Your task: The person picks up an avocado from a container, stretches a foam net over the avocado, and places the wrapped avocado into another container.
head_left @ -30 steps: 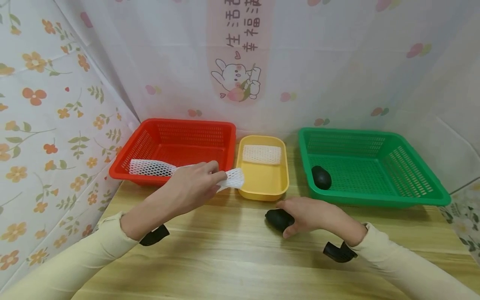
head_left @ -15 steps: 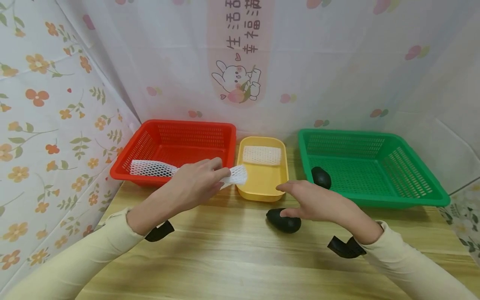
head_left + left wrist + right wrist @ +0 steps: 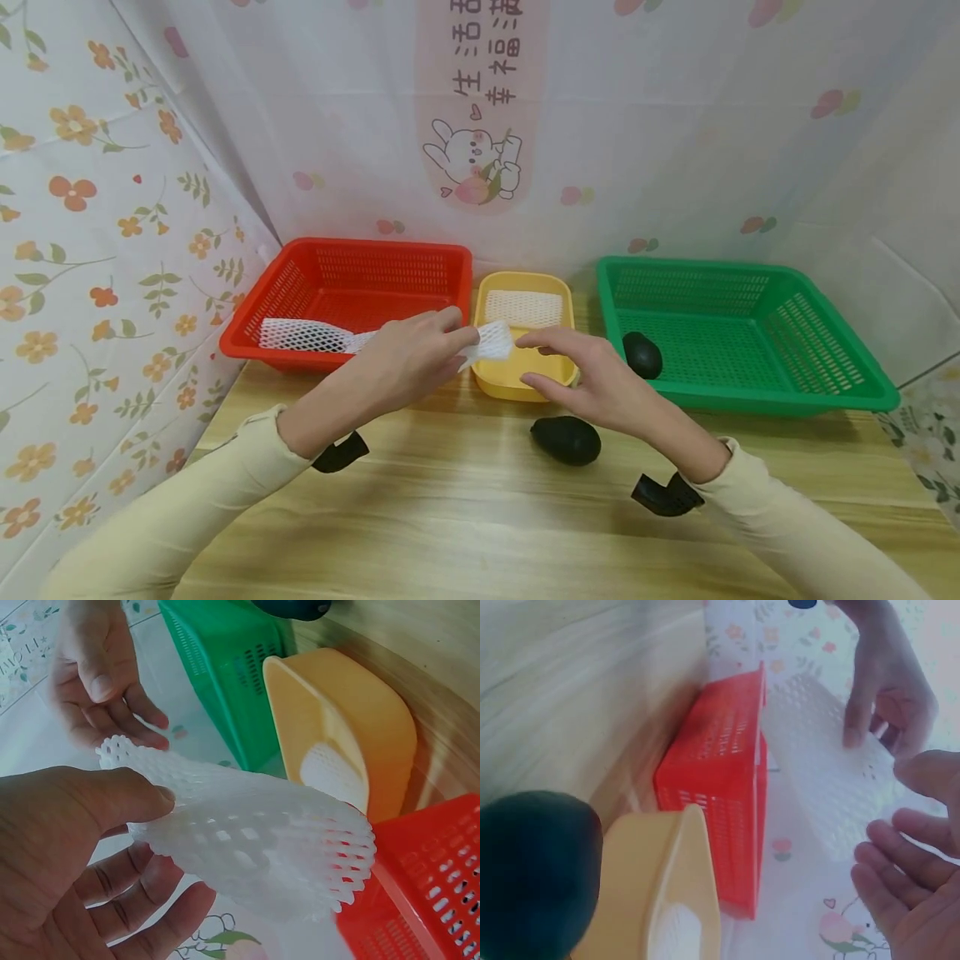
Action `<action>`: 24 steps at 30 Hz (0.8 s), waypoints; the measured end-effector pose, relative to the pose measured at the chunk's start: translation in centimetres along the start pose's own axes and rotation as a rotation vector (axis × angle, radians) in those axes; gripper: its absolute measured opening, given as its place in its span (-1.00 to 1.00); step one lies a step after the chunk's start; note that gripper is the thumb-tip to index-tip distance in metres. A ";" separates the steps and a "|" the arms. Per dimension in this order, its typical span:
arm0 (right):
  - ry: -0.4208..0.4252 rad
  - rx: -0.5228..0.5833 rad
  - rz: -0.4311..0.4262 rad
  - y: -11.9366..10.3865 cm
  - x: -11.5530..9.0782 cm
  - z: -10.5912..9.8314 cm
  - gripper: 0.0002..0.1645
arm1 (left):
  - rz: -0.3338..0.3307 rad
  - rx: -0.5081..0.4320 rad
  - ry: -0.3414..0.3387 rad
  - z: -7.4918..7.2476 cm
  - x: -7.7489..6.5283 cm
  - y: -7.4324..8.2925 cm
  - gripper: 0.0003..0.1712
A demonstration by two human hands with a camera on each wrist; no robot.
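Note:
My left hand pinches a white foam net sleeve between thumb and fingers, above the front of the yellow tray. In the left wrist view the foam net sleeve looks flattened, its far end spreading loose. Facing its right end is my right hand, thumb and fingers apart with nothing between them; whether a fingertip touches the mesh I cannot tell. A dark avocado lies on the table below the right hand. The right wrist view shows a dark avocado up close.
A red basket at left holds another net sleeve. The yellow tray in the middle holds a flat net sleeve. At right, a green basket contains one avocado. A printed curtain hangs behind.
My right hand has let go of the avocado on the table and moved up and left toward the sleeve. The left hand has shifted right and slightly up with the net sleeve.

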State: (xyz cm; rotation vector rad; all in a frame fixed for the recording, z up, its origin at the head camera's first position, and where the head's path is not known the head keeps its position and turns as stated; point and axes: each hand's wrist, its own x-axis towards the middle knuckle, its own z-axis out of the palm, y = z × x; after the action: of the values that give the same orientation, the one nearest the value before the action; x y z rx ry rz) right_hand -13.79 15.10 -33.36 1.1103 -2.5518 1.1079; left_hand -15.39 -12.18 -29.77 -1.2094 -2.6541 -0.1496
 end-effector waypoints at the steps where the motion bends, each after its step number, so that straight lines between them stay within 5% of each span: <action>1: 0.011 0.009 -0.012 0.0 0.1 0.1 -0.53 | 0.003 0.001 0.006 0.0 0.1 0.0 -0.56; 16: 0.125 0.117 -0.049 0.2 0.8 2.2 -0.60 | 0.058 -0.028 0.082 0.0 1.6 1.2 -0.58; 24: 0.115 0.342 0.040 0.1 1.2 2.6 -0.40 | 0.083 -0.064 0.178 -0.2 2.2 1.3 -0.47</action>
State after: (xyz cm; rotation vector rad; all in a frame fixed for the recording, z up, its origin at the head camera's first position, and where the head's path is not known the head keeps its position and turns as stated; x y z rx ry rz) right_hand -14.29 12.69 -34.76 1.0290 -2.3633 1.6133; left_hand -15.76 -9.74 -29.02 -1.2606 -2.4591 -0.3156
